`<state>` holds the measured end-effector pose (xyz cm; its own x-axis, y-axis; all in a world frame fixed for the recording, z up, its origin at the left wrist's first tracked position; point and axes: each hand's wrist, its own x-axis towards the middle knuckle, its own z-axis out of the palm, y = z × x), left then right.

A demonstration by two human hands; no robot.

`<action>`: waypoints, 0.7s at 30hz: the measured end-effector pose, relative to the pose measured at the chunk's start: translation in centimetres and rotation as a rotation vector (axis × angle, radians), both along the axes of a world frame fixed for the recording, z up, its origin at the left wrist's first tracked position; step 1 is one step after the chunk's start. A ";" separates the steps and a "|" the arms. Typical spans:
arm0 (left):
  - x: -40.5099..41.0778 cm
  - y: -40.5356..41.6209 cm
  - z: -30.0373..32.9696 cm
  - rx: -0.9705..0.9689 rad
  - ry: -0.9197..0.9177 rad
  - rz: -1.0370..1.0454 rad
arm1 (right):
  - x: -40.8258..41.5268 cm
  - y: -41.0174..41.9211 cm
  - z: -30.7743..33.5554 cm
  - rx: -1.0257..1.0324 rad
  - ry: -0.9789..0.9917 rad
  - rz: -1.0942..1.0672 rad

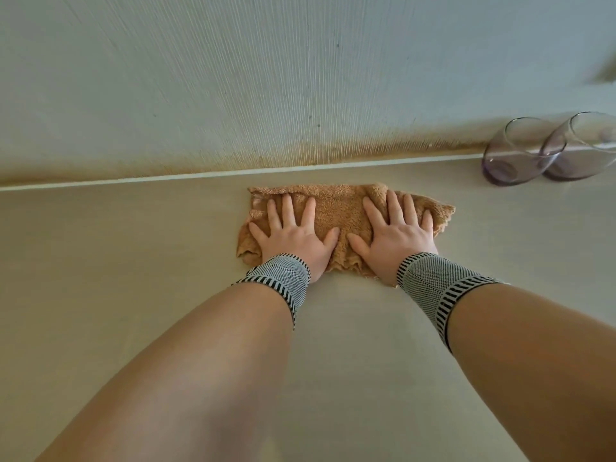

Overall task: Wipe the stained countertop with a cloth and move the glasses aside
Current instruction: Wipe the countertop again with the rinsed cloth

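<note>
Your hands (340, 235) hide the cloth's (336, 208) middle, right glass (586, 148) cut by the frame edge, blurred shape (608, 70) top right unreadable

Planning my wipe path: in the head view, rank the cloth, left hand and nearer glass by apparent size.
1. cloth, clearly largest.
2. left hand and nearer glass: they look alike, and the wide-angle edge stretches the glass, so I won't rank them.

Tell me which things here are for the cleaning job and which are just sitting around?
For the job:
- fluffy orange-brown cloth, pressed flat by the left hand and right hand
- pale countertop
- two clear purple-tinted glasses, far right by the wall

Just there:
- pale ribbed wall, brown-stained along its base
- striped grey wristbands
</note>
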<state>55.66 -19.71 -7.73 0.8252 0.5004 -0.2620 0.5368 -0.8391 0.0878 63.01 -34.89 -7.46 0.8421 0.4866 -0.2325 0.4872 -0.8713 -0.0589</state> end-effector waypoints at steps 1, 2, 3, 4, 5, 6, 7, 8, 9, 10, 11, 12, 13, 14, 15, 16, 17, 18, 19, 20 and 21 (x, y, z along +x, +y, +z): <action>-0.8 -0.6 0.0 0.001 0.004 0.012 | -0.7 -0.5 0.0 0.003 0.000 0.011; -1.7 -1.3 0.1 0.003 0.007 0.025 | -1.4 -1.1 0.0 0.011 -0.002 0.020; -2.6 -2.0 0.1 0.005 0.012 0.040 | -2.1 -1.6 -0.1 0.018 -0.003 0.030; -3.5 -2.7 0.1 0.007 0.015 0.054 | -2.9 -2.2 -0.1 0.022 -0.003 0.043; -4.5 -3.4 0.1 0.009 0.018 0.066 | -3.7 -2.8 -0.1 0.025 -0.001 0.056; -5.5 -4.3 0.1 0.011 0.018 0.080 | -4.6 -3.5 -0.1 0.028 0.003 0.069; -6.4 -5.0 0.1 0.010 0.014 0.094 | -5.4 -4.1 0.0 0.034 0.005 0.080; -7.4 -5.8 0.1 0.009 0.012 0.108 | -6.3 -4.7 0.0 0.040 0.007 0.091; -8.3 -6.5 0.1 0.007 0.012 0.120 | -7.2 -5.4 0.0 0.043 0.007 0.104; -9.3 -7.4 0.2 0.004 0.013 0.132 | -8.1 -6.2 0.1 0.047 0.006 0.118; -10.1 -8.2 0.1 0.003 0.014 0.141 | -8.9 -6.9 0.1 0.051 0.004 0.130; -10.9 -9.1 0.1 0.005 0.014 0.150 | -9.6 -7.6 0.1 0.058 0.002 0.139; -11.6 -9.9 0.1 0.006 0.014 0.160 | -10.3 -8.3 0.1 0.064 0.002 0.148; -12.3 -10.7 0.1 0.004 0.012 0.171 | -11.0 -9.1 0.1 0.067 0.005 0.156; -12.9 -11.5 0.2 0.005 0.012 0.181 | -11.6 -9.9 0.1 0.069 0.009 0.166; -13.4 -12.2 0.2 0.005 0.015 0.189 | -12.0 -10.5 0.0 0.069 0.013 0.177; -13.9 -13.1 0.3 0.004 0.018 0.199 | -12.6 -11.4 0.1 0.070 0.017 0.189; -14.4 -14.1 0.4 0.002 0.022 0.208 | -13.0 -12.3 0.1 0.071 0.020 0.201; -14.7 -15.0 0.5 -0.002 0.027 0.216 | -13.4 -13.2 0.2 0.074 0.025 0.213; -15.0 -16.1 0.6 -0.004 0.035 0.220 | -13.7 -14.3 0.3 0.075 0.031 0.221; -15.2 -17.2 0.7 -0.007 0.042 0.220 | -13.9 -15.3 0.4 0.076 0.038 0.228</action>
